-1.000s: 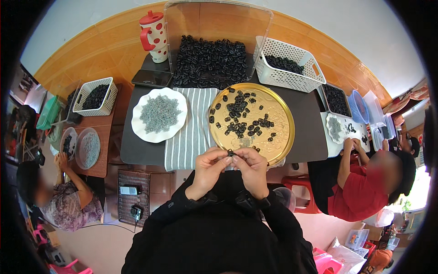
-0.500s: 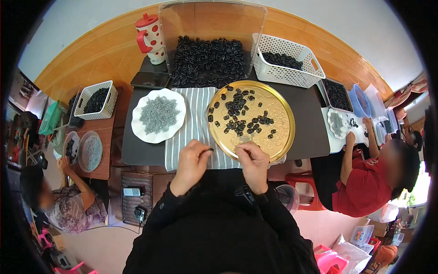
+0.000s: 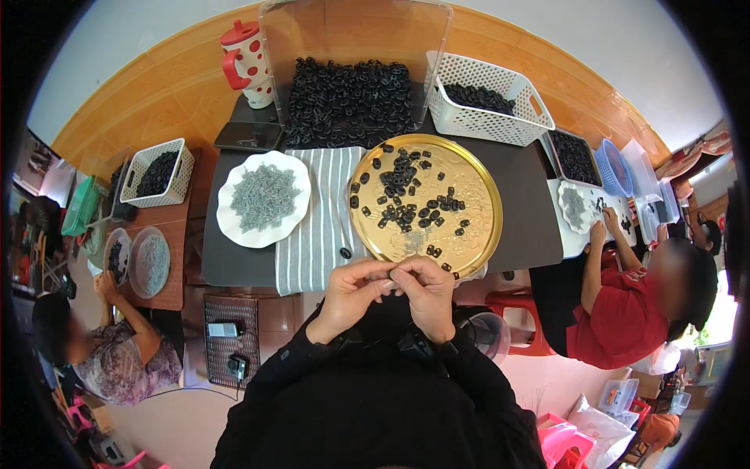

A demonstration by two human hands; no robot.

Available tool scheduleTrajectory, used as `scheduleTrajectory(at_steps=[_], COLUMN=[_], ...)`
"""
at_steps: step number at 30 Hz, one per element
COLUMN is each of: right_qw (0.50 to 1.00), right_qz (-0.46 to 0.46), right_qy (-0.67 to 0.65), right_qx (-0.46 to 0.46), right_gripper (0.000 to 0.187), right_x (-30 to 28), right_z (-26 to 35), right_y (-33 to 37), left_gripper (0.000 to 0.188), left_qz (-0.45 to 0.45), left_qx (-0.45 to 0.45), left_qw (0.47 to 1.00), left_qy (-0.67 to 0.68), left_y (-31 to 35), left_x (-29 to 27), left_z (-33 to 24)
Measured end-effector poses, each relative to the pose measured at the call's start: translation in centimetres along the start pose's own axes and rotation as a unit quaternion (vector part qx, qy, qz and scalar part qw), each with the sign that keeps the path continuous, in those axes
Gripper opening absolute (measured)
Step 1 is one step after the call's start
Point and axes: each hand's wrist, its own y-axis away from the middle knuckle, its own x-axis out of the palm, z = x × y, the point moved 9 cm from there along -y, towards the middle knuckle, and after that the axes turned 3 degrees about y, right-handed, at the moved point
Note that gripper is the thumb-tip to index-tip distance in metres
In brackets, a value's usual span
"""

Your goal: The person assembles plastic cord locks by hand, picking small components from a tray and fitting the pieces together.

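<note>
My left hand (image 3: 349,299) and my right hand (image 3: 426,298) meet at the table's near edge, fingers pinched together. Between the fingertips sits a small dark piece (image 3: 393,273), mostly covered, so its shape is hard to make out. Just beyond my left hand, one black oval piece (image 3: 345,253) lies on the grey-and-white striped cloth (image 3: 332,203). A round gold tray (image 3: 480,227) is right behind my hands, with several black two-hole pieces (image 3: 401,178) scattered over it and a little heap of small grey bits (image 3: 415,241).
Left of the cloth stands a white scalloped plate (image 3: 226,223) of small grey parts. Behind are a phone (image 3: 248,136), a spotted tumbler (image 3: 255,66), a clear bin (image 3: 355,35) of black pieces and a white basket (image 3: 488,125). People work on the left (image 3: 121,344) and right (image 3: 617,313).
My left hand has moved right and my right hand slightly left, so their fingertips now meet. A black oval piece now shows on the cloth near where my left hand was.
</note>
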Motion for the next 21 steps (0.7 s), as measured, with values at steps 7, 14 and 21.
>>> scheduleTrajectory(at_steps=[7, 14, 21], right_qw=[0.982, 0.875, 0.798], right_qz=[0.077, 0.012, 0.098], right_qy=[0.168, 0.468, 0.57], right_qx=[-0.04, -0.123, -0.172], right_gripper=[0.005, 0.007, 0.01], right_x=[-0.8, -6.2, -2.5], right_z=[2.0, 4.4, 3.7], right_y=[-0.7, -6.1, -6.9], left_gripper=[0.017, 0.015, 0.014], left_qz=[-0.009, -0.037, -0.041], left_qx=[-0.002, -0.016, 0.001], left_qw=[1.0, 0.999, 0.999], left_qy=[-0.001, 0.033, 0.019], left_y=[-0.2, -0.4, -0.2], left_x=[-0.5, -1.5, -2.2], left_z=[0.9, 1.8, 1.4])
